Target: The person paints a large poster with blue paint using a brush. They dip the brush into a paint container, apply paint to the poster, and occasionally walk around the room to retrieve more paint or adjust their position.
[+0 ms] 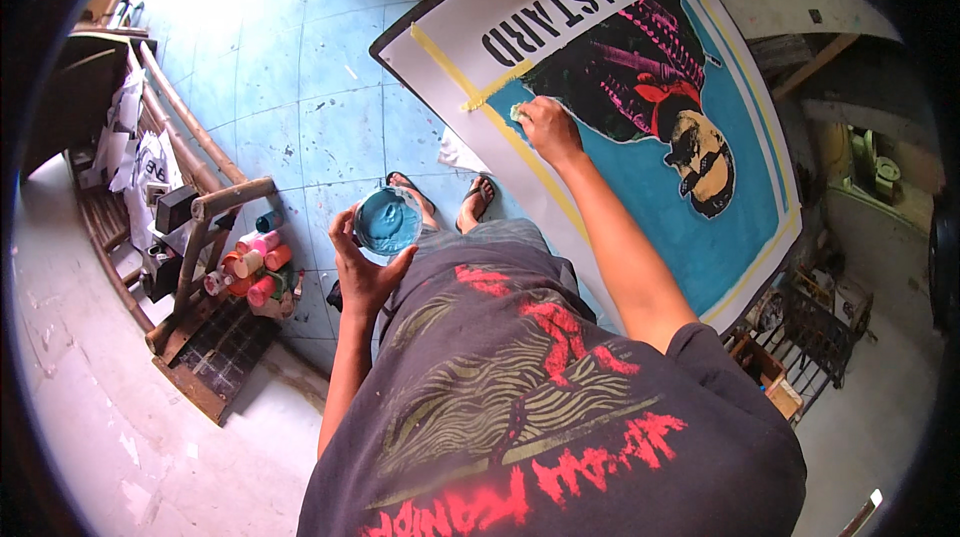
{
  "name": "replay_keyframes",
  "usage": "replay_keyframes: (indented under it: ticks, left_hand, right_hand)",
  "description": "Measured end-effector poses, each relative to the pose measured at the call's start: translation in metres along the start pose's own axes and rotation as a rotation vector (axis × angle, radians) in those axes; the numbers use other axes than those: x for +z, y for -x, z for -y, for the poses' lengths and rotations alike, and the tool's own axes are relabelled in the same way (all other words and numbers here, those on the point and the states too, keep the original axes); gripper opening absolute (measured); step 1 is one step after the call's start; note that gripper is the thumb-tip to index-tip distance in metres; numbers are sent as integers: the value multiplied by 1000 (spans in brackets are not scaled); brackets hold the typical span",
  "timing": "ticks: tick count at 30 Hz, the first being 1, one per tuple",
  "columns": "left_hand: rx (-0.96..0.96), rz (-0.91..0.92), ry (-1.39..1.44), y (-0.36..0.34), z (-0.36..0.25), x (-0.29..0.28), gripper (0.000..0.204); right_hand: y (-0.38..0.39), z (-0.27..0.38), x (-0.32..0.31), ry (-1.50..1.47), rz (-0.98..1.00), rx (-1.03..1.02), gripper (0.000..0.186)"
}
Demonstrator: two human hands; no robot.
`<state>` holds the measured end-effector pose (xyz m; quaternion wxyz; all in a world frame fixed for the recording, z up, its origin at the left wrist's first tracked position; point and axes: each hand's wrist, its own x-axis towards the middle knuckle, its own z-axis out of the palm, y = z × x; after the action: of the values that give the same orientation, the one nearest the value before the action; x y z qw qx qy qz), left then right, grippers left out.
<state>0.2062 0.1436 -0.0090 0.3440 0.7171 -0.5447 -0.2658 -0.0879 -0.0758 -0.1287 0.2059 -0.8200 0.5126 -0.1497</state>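
My left hand (pixel 366 269) is wrapped round a round, see-through tub of blue paint (pixel 389 223), held upright at waist height. At the left edge of a large poster (pixel 520 157), my right hand (pixel 552 135) pinches a small, pale yellow-green dabber, perhaps a bit of sponge (pixel 517 112). The dabber touches the poster where the blue background (pixel 640 207) meets the white border. A painted figure (pixel 625 77) in black, pink, red and tan fills the poster's middle. Yellow masking tape (pixel 447 65) runs along the border, below bold black lettering (pixel 570 12).
Several paint bottles and cups (pixel 255 272) are grouped at the left beside a bamboo frame (pixel 205 202) with papers (pixel 150 162) on it. Blue tiled floor (pixel 310 87) shows paint spots. A metal rack (pixel 815 337) stands to the right, beyond the poster.
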Motion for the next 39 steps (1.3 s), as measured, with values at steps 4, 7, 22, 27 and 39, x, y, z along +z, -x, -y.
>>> replay_keyframes:
  ticks: [4, 7, 22, 27, 39]
  left_hand:
    - [-38, 2, 22, 2, 2, 1, 101]
    - [-45, -3, 54, 2, 5, 5, 101]
    - [-21, -21, 11, 0, 5, 2, 100]
    - [-74, -5, 31, 3, 5, 2, 100]
    - [-61, -14, 19, -2, 3, 6, 99]
  right_hand:
    - [27, -2, -17, 40, 156, 84, 16]
    - [64, -8, -33, 59, 202, 98, 15]
    - [-16, 17, -8, -22, 21, -4, 16]
    - [-11, 15, 1, 54, 112, -11, 15]
    - [77, 1, -37, 99, 224, 105, 13]
